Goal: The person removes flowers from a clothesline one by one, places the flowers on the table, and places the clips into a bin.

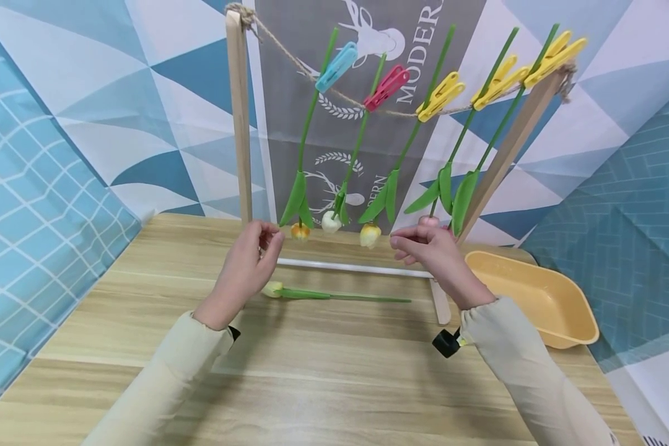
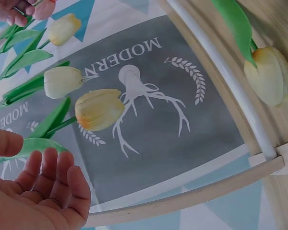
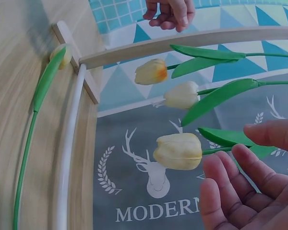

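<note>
My left hand [image 1: 251, 260] hovers at the left post with loosely bent fingers, holding nothing. Nearest it hangs an orange-yellow tulip [image 1: 300, 231], head down; whether fingertips touch its leaf [image 2: 36, 146] I cannot tell. My right hand [image 1: 437, 257], also holding nothing, is beside a pale yellow tulip [image 1: 370, 235] and partly covers a pink tulip [image 1: 429, 220]. Between the hands hangs a white tulip [image 1: 331, 222]. Clothespins grip the stems on a twine [image 1: 398, 114]: a blue clothespin [image 1: 337, 67], a red clothespin [image 1: 387, 88] and several yellow ones [image 1: 440, 96]. Another yellow tulip [image 1: 273, 289] lies on the table.
The twine runs between a left wooden post [image 1: 238, 118] and a right wooden post [image 1: 510, 148]. A white rod [image 1: 351, 267] joins the frame low down. An orange-yellow basin [image 1: 535, 297] stands at the right on the wooden table [image 1: 312, 384]. Patterned cloth hangs behind.
</note>
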Available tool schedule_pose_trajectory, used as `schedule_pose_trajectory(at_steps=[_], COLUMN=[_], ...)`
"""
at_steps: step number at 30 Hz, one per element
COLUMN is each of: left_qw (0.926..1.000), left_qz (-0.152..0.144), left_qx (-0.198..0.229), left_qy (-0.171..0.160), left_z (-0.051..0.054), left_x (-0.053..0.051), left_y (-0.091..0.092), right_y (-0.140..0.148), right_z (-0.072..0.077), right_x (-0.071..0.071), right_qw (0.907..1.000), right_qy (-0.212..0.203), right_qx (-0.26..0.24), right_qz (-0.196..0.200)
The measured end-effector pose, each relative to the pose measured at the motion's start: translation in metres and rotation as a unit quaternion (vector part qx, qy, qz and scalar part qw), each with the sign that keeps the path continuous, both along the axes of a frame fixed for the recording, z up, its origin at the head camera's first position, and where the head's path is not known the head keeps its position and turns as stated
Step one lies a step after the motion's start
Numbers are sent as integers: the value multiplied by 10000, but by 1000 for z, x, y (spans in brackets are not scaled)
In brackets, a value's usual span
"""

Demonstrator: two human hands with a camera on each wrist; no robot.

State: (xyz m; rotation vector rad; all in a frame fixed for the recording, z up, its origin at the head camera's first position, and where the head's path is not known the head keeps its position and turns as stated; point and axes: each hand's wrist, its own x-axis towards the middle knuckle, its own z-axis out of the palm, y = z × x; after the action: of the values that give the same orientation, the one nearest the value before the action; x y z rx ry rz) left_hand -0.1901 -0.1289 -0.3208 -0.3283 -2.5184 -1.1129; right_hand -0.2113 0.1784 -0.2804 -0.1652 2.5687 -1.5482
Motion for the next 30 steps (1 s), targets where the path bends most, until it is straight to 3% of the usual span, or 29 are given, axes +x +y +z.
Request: schedule_pose_trajectory(at_steps=[4,9,19,30], left_qw=[9999,9996,9989,9976], left_qz=[-37,-88,-119,-141], left_qx=[101,251,400,539], left_qy=[4,73,202,417], left_z=[4,12,22,31], left_x=[-1,-4,-7,-12], left_y=[1,5,6,6], right_y=[-1,-5,-19,-28], right_z=[2,9,29,45], right_x=[-2,-2,-2,-5], right_qw=[9998,9999,9998,9985], right_qy=[154,57,8,404], right_qx=[114,147,-169,-324], right_qz=[6,10,76,174])
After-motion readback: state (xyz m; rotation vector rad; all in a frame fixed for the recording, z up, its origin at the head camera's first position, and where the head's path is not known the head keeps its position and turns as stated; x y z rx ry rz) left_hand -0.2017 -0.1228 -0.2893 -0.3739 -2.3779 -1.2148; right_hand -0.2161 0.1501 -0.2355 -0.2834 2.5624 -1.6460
